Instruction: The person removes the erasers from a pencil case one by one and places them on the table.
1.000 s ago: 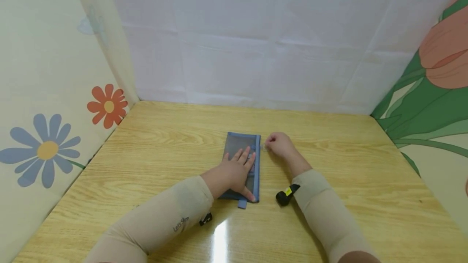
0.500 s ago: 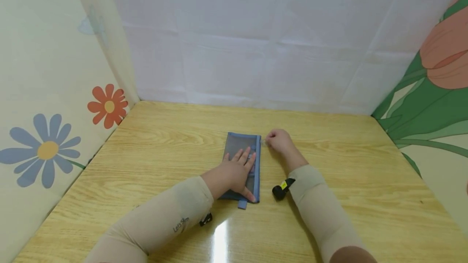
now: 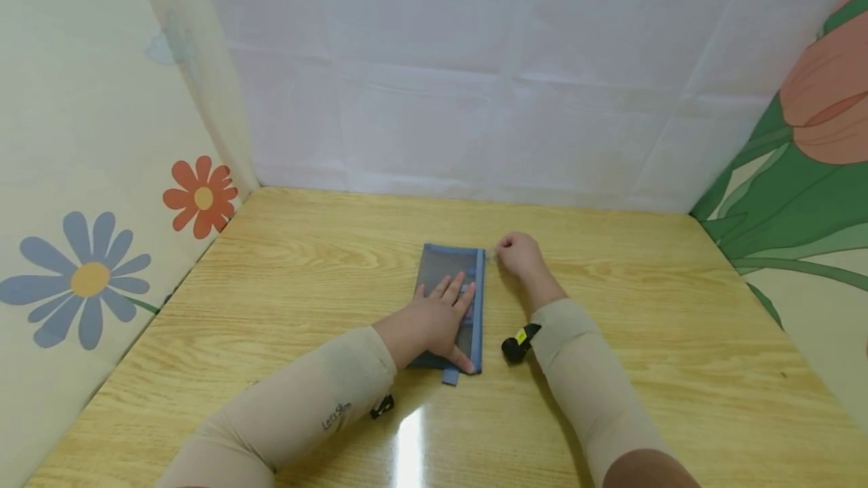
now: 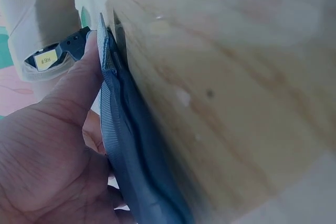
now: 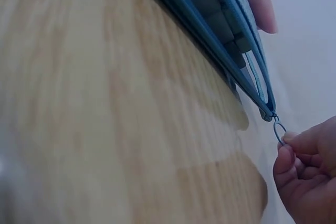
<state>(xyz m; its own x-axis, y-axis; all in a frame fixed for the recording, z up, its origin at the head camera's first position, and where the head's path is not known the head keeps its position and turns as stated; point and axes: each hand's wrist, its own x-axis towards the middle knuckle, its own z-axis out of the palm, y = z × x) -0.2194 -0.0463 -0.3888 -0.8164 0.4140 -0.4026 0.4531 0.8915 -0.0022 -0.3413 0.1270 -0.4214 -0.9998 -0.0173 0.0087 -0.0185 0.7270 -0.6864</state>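
A blue mesh zipper pouch (image 3: 444, 262) lies flat on the wooden table. My left hand (image 3: 434, 322) presses on it from above, fingers straight and spread. Thumb and fingertips of my right hand (image 3: 522, 254) pinch the ring-shaped zipper pull (image 5: 280, 132) at the pouch's far right corner. In the right wrist view the zipper edge gapes and the slider sits at its far end. Dark block-like contents (image 5: 226, 24) show inside the gap. The left wrist view has the left thumb (image 4: 86, 77) along the pouch's edge, the fingers partly hidden behind it.
The wooden table (image 3: 305, 269) reaches back to a white cloth backdrop (image 3: 420, 81). Flower-printed panels (image 3: 88, 134) stand at the left and right sides. Black wrist cameras (image 3: 518, 345) hang at both sleeves. A small fabric tab (image 3: 450, 376) sticks out from the pouch's near edge.
My right hand has moved away from me along the pouch's right edge, pulling the zipper pull to the far corner. The left hand stays in place; the pouch has barely shifted.
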